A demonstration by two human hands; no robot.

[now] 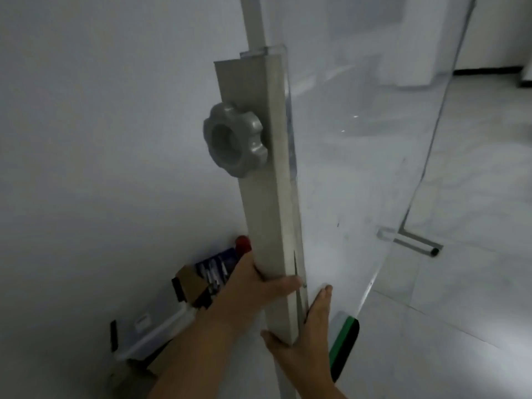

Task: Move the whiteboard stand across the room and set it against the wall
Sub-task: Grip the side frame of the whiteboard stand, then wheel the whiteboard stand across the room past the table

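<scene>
The whiteboard stand's grey square post [259, 156] rises through the middle of the view, with a grey star-shaped knob [233, 139] on its left face. A clear glass board panel [359, 174] is fixed along the post's right side. My left hand [259, 283] wraps the lower post from the left, thumb across its front. My right hand [305, 338] grips the post just below, with fingers flat on the glass. The white wall [100, 125] fills the left side, close behind the post.
On the floor by the wall lie a clear plastic lidded box [149, 332], a cardboard box [187, 280] and a marker pack with a red cap [241, 243]. A green and black eraser [344, 347] sits by the glass. The stand's far foot [414, 243] rests on pale tiles.
</scene>
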